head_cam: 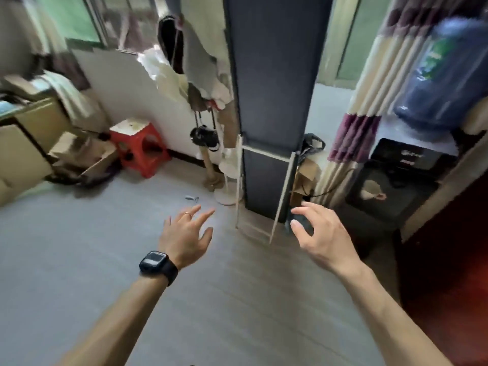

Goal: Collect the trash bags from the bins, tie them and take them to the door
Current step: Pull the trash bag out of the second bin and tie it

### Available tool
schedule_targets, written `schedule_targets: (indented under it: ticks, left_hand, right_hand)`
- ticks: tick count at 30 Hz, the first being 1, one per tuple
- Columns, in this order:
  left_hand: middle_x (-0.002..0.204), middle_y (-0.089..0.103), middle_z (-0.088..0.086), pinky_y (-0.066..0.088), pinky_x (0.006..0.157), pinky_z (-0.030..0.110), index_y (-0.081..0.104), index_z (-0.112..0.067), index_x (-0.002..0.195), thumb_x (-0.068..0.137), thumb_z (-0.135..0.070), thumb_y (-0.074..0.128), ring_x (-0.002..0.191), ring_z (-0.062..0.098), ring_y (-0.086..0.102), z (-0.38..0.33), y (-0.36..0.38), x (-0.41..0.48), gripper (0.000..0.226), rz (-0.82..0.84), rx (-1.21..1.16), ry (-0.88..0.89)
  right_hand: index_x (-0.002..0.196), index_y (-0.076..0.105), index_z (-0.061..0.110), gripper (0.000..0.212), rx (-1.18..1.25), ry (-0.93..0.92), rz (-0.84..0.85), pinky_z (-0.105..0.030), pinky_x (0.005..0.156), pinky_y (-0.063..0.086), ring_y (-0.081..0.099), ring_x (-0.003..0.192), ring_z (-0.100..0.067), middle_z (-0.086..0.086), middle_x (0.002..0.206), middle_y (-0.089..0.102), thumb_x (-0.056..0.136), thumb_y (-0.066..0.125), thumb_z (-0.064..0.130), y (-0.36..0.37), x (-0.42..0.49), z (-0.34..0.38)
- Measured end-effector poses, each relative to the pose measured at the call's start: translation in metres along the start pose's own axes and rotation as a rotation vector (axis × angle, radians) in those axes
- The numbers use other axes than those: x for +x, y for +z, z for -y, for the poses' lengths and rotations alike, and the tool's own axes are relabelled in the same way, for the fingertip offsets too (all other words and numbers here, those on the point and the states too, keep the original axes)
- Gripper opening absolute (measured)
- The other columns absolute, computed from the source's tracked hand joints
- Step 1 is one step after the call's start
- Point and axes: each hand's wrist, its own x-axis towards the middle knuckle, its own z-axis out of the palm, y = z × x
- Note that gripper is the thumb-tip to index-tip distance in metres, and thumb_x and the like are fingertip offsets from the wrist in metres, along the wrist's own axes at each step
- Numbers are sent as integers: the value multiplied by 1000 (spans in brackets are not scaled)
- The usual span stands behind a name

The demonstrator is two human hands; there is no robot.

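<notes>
My left hand (186, 232), with a ring and a black watch on the wrist, reaches out over the grey floor, fingers spread and holding nothing. My right hand (320, 233) is stretched forward too, fingers loosely bent and empty, just in front of the base of a dark upright panel (274, 101). A black plastic bag (313, 143) shows behind the panel's right side, above a cardboard box (307, 175). No bin is plainly visible; the picture is blurred.
A red plastic stool (142, 149) and flattened cardboard boxes (81, 154) stand at the left by a white wall. A fan base (227, 196) sits by the panel. At the right are a striped curtain (364, 107), a black crate (406, 157) and a blue bag (443, 75).
</notes>
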Motion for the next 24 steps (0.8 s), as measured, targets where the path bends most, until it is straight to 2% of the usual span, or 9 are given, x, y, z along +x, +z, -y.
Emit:
schedule_targets:
  ticks: [4, 9, 15, 24]
  left_hand:
    - [148, 47, 3, 34, 102, 45, 42, -42, 143, 84, -56, 29, 134, 24, 44, 113, -25, -38, 62, -37, 38, -211]
    - [147, 48, 3, 33, 106, 50, 43, -43, 142, 84, -56, 32, 136, 24, 43, 278, -57, -83, 61, -101, 40, -461]
    - [151, 43, 0, 31, 109, 51, 39, -44, 143, 84, -56, 27, 140, 23, 37, 428, -90, -130, 62, -127, 56, -685]
    - [151, 44, 3, 31, 108, 45, 40, -42, 144, 86, -53, 33, 141, 22, 35, 603, -126, -174, 60, -237, 69, -936]
  right_hand:
    - [135, 58, 34, 41, -32, -200, 165, -36, 121, 24, 32, 146, -19, 2, 154, 44, 95, 57, 42, 61, 37, 92]
    - [143, 46, 40, 47, -48, -444, 293, -40, 123, 21, 21, 150, -16, 5, 160, 32, 97, 49, 49, 160, 80, 242]
    - [142, 47, 41, 47, -43, -633, 381, -38, 122, 22, 21, 150, -17, 4, 160, 34, 97, 50, 51, 257, 114, 407]
    - [144, 41, 45, 48, -48, -915, 514, -41, 121, 24, 21, 151, -19, 5, 160, 34, 97, 43, 55, 405, 154, 608]
